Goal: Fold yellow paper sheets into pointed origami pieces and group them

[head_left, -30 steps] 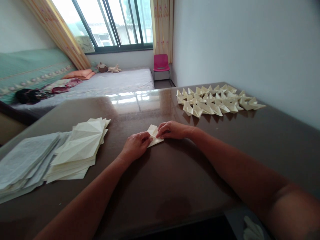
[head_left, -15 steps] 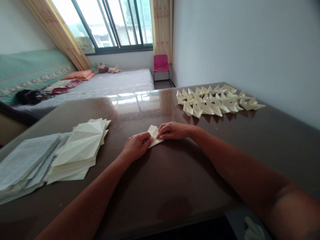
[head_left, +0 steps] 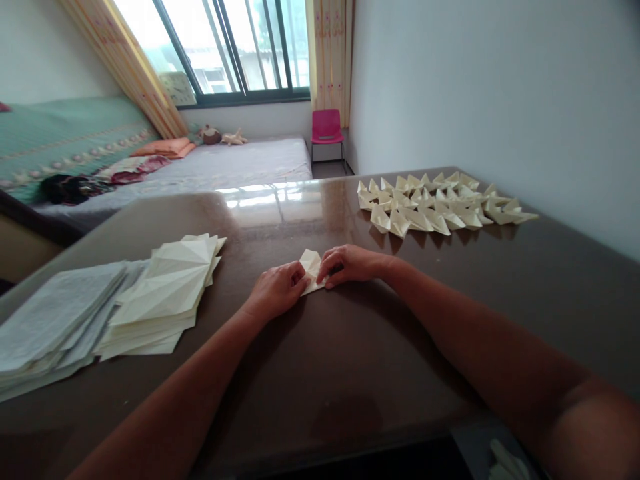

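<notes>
- Through the head camera I have one small folded paper (head_left: pixel 311 259) low on the brown table (head_left: pixel 320 360), between my two hands.
- My left hand (head_left: pixel 277 289) grips its left edge, fingers curled and thumb tucked in close.
- My right hand (head_left: pixel 352 263) has thumb and forefinger drawn together on its near right part; the fingers behind are bent, and I can't make out what their tips touch.
- Off to my left I see a stack of creased cream sheets (head_left: pixel 167 277), fanned unevenly, touching a pile of greyish sheets (head_left: pixel 60 310) farther left.
- Beyond my right hand, well apart from it, pointed paper pieces (head_left: pixel 430 208) stand in close rows near the wall (head_left: pixel 480 87).
- Past the table I get a bed (head_left: pixel 250 160) and a pink chair (head_left: pixel 327 125).
</notes>
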Motion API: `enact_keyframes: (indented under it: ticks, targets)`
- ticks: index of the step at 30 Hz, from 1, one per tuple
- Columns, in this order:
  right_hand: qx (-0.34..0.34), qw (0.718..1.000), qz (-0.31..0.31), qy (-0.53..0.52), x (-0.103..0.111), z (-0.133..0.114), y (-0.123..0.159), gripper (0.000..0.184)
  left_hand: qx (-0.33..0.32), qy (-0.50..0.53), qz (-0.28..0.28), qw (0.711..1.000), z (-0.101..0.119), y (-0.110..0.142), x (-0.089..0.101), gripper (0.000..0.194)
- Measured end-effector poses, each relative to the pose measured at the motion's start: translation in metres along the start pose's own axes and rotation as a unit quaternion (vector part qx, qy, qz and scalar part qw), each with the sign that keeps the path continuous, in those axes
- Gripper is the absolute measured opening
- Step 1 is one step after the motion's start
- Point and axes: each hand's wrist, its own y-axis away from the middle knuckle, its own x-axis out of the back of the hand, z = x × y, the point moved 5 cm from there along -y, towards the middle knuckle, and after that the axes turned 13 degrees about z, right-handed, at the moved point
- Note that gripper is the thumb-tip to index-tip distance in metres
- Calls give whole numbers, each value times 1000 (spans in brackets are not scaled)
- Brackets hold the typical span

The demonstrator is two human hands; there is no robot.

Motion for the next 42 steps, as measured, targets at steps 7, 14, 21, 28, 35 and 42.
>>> enact_keyframes:
  ticks: [7,14,21,28,35,42]
  targets:
    - [16,1000,2,-26,0,4,-1,23,9,-7,-6,1000,-1,0,1,19]
    - [28,999,-2,-42,-1,4,-2,21,38,38,2,999,-6,1,0,20]
    - [34,999,1,-16,-2,2,-3,20,-4,16,38,999,-4,5,-1,19]
    - [62,996,15,64,-1,-6,-3,17,-195,-50,26,979,26,16,6,23]
    - [22,967,-45,250,2,-43,10,28,-201,-149,-7,968,43,30,5,30]
    - [-70,902,-87,416,-27,-82,20,27,-205,-150,-3,967,40,31,9,27]
